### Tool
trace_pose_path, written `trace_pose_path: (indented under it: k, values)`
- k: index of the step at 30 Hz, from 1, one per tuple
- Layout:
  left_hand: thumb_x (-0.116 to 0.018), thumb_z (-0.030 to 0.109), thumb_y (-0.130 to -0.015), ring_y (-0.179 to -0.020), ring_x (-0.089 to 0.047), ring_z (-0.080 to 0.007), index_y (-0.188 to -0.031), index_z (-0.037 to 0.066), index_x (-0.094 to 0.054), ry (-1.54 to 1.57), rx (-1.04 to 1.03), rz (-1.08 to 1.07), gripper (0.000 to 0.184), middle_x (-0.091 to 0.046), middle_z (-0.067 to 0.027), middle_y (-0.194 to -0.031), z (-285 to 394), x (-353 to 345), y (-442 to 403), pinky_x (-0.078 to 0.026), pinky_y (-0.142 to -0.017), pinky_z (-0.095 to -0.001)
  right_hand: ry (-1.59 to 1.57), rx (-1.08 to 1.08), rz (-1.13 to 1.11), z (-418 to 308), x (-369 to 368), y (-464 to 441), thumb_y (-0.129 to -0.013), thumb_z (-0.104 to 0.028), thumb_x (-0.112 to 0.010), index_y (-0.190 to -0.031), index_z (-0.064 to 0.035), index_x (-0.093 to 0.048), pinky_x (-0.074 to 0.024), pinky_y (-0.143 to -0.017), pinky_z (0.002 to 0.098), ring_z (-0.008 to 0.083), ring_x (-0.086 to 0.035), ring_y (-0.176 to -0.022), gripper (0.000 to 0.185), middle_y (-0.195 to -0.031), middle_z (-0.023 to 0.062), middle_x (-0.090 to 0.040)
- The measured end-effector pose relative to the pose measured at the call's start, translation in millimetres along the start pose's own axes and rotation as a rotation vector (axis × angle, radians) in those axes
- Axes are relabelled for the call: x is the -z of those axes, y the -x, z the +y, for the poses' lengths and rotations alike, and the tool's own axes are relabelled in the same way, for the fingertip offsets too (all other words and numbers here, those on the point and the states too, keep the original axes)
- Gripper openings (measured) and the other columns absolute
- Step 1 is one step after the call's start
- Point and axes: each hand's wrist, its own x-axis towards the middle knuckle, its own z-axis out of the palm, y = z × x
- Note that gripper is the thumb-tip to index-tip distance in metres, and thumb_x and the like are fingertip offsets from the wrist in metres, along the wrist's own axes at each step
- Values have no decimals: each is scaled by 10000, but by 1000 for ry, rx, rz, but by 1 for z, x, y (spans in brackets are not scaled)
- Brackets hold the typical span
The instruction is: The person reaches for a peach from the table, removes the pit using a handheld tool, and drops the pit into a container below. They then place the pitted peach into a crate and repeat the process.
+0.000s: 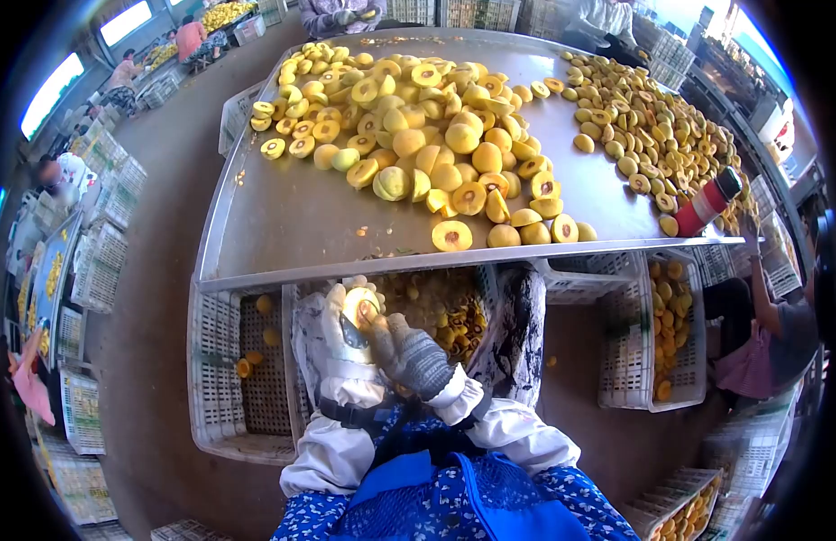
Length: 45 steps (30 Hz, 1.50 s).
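Note:
In front of my lap, my left hand [335,316], in a pale glove, is closed around a yellow peach half [361,305] with its cut face turned up. My right hand [413,359], in a grey knitted glove, is beside it, fingers curled and fingertips at the cut face. A dark, shiny narrow piece [353,334] shows between the hands; its kind is unclear, and whatever the right fingers grip is hidden. Just beyond my hands, a large pile of halved yellow peaches [409,135] lies on the metal table [292,234].
A crate [242,397] with a few peach pieces stands at left. Cut pieces [445,316] lie under the table edge between my knees. At right are a peach-filled crate [670,325], a red bottle [707,203] and a second pile [652,126]. Other people work around the table.

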Motion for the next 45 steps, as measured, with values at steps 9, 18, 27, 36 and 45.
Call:
trace_pose_path:
  k: [9, 18, 27, 36, 45]
  values:
    - [-480, 437, -920, -634, -609, -213, -978, 17, -593, -50, -91, 210, 438, -622, -127, -788, -8, 4, 0, -514, -567, -323, 29, -130, -124, -12, 4, 1, -913, -195, -466, -1091, -3, -514, -439, -482, 467, 375, -565, -563, 265, -794, 235, -532]
    - [-501, 460, -920, -581, -613, -207, -908, -24, -641, -289, -200, 34, 504, -654, -160, -758, -14, -3, 15, -506, -544, -285, -979, -505, -539, -2, 48, 5, -948, -393, -501, -964, -51, -615, -361, -379, 295, 149, -478, -420, 361, -574, 27, -530]
    - [-480, 423, -920, -599, -638, -257, -875, 0, -649, 211, 17, -298, 457, -657, -168, -741, 1, 0, 6, -521, -492, -305, -2089, -595, -563, 18, 8, 20, -924, -321, -561, -1114, -108, -602, -467, -525, 202, 110, -581, -616, 288, -713, 15, -599]
    - [-667, 215, -801, -1035, -554, -318, -1129, 42, -570, -2050, -966, 250, 383, -541, -148, -1154, 97, 10, -25, -466, -864, -402, -1397, -1059, -309, 91, -17, 53, -836, -665, -489, -845, -178, -529, -299, -336, 289, 131, -404, -368, 489, -526, -4, -467]
    - [-640, 361, -796, -974, -608, -288, -1363, 143, -396, -2438, -227, -977, 655, -639, -135, -1054, -46, -152, -135, -467, -859, -374, -1310, -898, -248, 87, -4, 51, -884, -598, -468, -807, -144, -492, -299, -301, 312, 166, -399, -332, 461, -509, 25, -454]
